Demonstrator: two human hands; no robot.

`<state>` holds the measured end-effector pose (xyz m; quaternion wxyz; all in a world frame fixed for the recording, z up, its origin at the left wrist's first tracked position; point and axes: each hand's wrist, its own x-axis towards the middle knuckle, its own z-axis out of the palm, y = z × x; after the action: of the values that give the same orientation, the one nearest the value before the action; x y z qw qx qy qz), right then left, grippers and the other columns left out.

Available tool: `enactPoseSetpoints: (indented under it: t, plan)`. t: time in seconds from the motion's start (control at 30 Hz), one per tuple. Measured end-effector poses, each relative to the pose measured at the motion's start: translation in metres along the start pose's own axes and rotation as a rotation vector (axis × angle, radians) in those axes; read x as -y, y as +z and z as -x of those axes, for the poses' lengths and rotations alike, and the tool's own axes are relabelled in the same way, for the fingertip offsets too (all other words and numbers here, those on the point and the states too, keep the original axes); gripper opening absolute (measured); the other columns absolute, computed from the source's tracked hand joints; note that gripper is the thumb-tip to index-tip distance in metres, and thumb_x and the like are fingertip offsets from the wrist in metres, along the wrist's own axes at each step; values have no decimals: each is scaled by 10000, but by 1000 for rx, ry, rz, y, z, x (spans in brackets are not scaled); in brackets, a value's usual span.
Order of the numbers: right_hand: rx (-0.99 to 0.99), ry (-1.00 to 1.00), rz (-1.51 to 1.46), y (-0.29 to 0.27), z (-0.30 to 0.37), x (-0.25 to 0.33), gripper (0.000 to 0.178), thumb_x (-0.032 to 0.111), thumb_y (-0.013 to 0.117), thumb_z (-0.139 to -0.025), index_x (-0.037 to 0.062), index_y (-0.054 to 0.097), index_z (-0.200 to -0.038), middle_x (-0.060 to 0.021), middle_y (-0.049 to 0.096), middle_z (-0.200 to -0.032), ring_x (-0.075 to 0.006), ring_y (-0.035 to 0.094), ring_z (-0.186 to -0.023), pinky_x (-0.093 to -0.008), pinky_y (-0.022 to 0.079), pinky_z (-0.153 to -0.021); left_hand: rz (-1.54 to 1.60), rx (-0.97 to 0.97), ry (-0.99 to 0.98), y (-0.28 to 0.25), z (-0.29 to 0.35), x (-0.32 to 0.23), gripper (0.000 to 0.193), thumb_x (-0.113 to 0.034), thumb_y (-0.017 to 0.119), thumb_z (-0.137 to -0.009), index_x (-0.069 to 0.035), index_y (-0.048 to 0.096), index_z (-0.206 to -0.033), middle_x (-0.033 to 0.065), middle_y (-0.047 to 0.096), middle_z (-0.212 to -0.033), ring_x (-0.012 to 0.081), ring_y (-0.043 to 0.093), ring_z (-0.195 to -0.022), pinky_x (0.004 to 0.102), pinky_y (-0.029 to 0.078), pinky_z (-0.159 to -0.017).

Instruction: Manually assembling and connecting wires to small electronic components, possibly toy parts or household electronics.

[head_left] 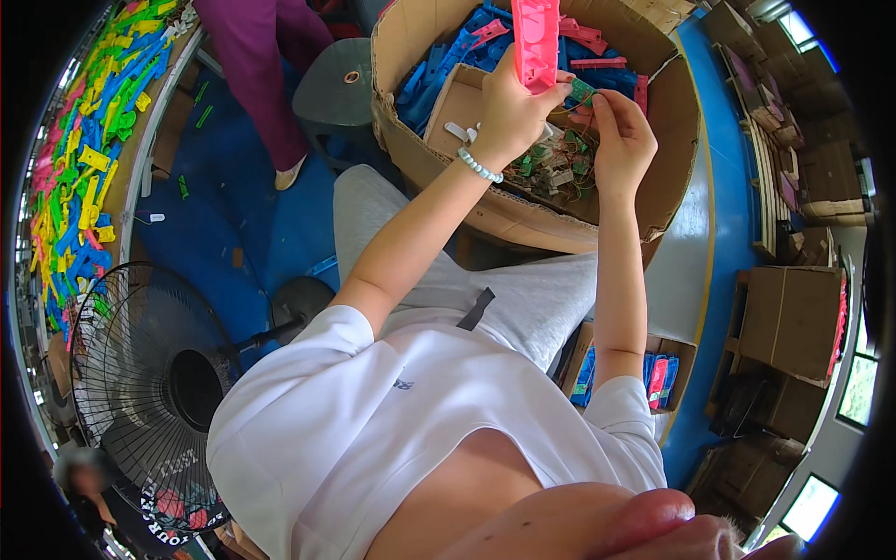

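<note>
My left hand (511, 110) is closed around a long pink plastic shell (536, 47), holding it upright above the large cardboard box (397, 70). A small green circuit board (581, 91) sits between the fingertips of both hands, beside the shell's lower end. My right hand (623, 140) pinches the board's right edge, where thin wires show. Below my hands, a smaller carton (446, 103) holds a tangle of green boards with wires (565, 166) and a few white pieces (459, 132). Blue plastic shells (425, 84) and pink ones lie behind it.
At left, a table carries heaped plastic parts (84, 196) in several colours. A grey stool (341, 79) and a person in purple trousers (266, 65) are beyond. A black fan (149, 364) stands by my left side. Low at right is a carton of shells (686, 364); stacked cartons (789, 317) line the right.
</note>
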<state>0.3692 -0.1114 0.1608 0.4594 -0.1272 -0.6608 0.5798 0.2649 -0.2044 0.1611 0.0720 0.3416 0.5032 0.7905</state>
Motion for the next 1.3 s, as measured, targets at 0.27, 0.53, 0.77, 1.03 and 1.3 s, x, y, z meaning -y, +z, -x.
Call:
enactPoseSetpoints:
  t: [0.27,0.53,0.77,1.03,1.3]
  plan:
    - [-24,27,-39,-2,0,2,124,30,637,-936,-61,651,-1019,-78,680,-877,-151,677,-751,-260,556,-690,-65,-35,159,2,-1,14,401,27,732,-775,27,543,-1128,137,743,-910,185,730,-817,297,566,-753]
    - [197,55,20,-17,-8,30,132,46,660,-914,-48,668,-1007,-105,665,-1126,-132,601,-961,-271,473,-895,607,167,-323,-16,-3,9,303,-252,539,-1002,-37,541,-1215,86,665,-1012,181,686,-739,318,578,-651]
    - [189,88,47,2,-7,30,175,43,669,-905,-79,667,-1030,-129,654,-1191,-122,650,-914,-254,551,-773,564,85,-215,0,7,2,325,-175,514,-1014,2,581,-1279,62,677,-1117,124,647,-999,273,517,-869]
    - [171,186,5,4,-4,34,175,17,666,-902,-96,668,-1035,-154,651,-1192,-151,650,-972,-288,578,-836,477,-94,51,4,4,1,247,-67,629,-935,-11,631,-1175,77,680,-1090,147,642,-962,273,507,-850]
    - [226,192,64,-1,-7,47,162,2,678,-885,-109,671,-1003,-169,636,-1214,-182,664,-963,-312,599,-824,472,6,72,1,9,4,208,-16,600,-928,0,643,-1131,68,672,-1086,109,614,-1013,256,476,-909]
